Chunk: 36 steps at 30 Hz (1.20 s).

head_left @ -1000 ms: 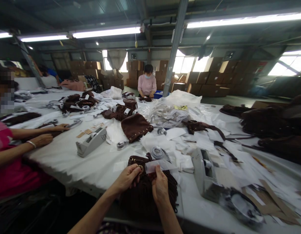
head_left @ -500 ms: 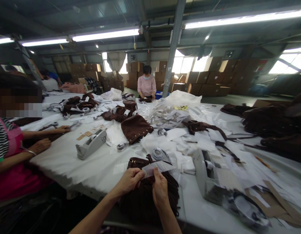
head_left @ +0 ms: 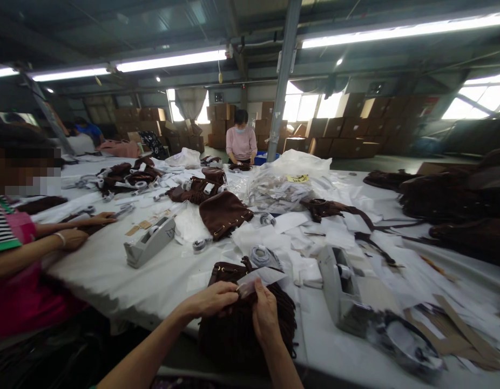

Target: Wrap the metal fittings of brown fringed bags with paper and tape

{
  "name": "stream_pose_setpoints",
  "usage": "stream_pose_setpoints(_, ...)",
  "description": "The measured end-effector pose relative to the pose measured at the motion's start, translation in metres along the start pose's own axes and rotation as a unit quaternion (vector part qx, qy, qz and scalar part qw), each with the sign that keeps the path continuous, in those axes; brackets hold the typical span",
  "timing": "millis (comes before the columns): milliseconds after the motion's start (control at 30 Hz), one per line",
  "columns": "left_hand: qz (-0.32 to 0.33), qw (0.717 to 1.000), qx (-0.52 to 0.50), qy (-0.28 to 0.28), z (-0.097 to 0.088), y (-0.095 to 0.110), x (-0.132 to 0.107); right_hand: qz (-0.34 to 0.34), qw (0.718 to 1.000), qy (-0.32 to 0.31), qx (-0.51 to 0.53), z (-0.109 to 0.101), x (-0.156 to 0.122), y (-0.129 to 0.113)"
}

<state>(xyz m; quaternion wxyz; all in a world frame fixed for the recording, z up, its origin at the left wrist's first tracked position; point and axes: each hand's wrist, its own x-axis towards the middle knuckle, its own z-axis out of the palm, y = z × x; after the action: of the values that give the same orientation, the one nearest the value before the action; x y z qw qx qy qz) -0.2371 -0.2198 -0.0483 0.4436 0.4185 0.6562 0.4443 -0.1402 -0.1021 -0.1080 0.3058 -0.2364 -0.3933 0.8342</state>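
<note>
A dark brown fringed bag (head_left: 229,335) with gold eyelets lies at the near table edge, under my hands. My right hand (head_left: 267,310) pinches a thin white sheet (head_left: 260,276) between thumb and fingers above the bag. On the other side of the sheet, my left hand (head_left: 215,298) is closed, its fingertips at the sheet's lower left end by a small pale gold, ring-like edge. Whether that edge belongs to the bag's hardware I cannot tell. Just beyond the bag sits a coil of grey wrapped strap (head_left: 261,256).
Grey tape dispensers stand left (head_left: 149,242) and right (head_left: 342,289). Another brown bag (head_left: 225,215) lies ahead, near a heap of white packets (head_left: 280,192). A co-worker's hands (head_left: 74,237) rest at the left edge; another person (head_left: 241,141) works across the table. Cardboard strips (head_left: 466,335) lie right.
My left hand has turned palm-down and its fingers have shifted at the sheet's end. The white sheet now looks shorter and more folded. The view has shifted slightly.
</note>
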Motion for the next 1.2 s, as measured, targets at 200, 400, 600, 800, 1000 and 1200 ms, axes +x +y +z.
stream_pose_setpoints(200, 0.042, 0.989, -0.038, 0.133, 0.004, -0.011, 0.007, 0.011, 1.000, -0.004, 0.026, 0.003, -0.004, -0.006)
stream_pose_setpoints(400, 0.048, 0.977, -0.063, 0.198, 0.012, -0.020, 0.010, 0.010, 1.000, -0.018, -0.006, 0.000, -0.005, -0.005)
stream_pose_setpoints(600, 0.068, 0.989, -0.112, 0.065, 0.006, -0.004, 0.000, 0.005, 1.000, -0.010, -0.011, -0.003, -0.003, -0.003)
stream_pose_setpoints(800, 0.063, 0.987, -0.113, 0.092, 0.002, -0.015, 0.005, -0.023, 0.995, -0.027, -0.090, -0.012, 0.001, 0.009)
stream_pose_setpoints(1000, 0.079, 0.985, -0.070, 0.136, 0.006, -0.019, 0.010, -0.082, 0.973, -0.028, -0.214, -0.013, -0.004, 0.006)
stream_pose_setpoints(1200, 0.076, 0.970, -0.033, 0.229, 0.015, -0.016, 0.013, -0.102, 0.966, -0.064, -0.229, -0.008, -0.006, 0.001)
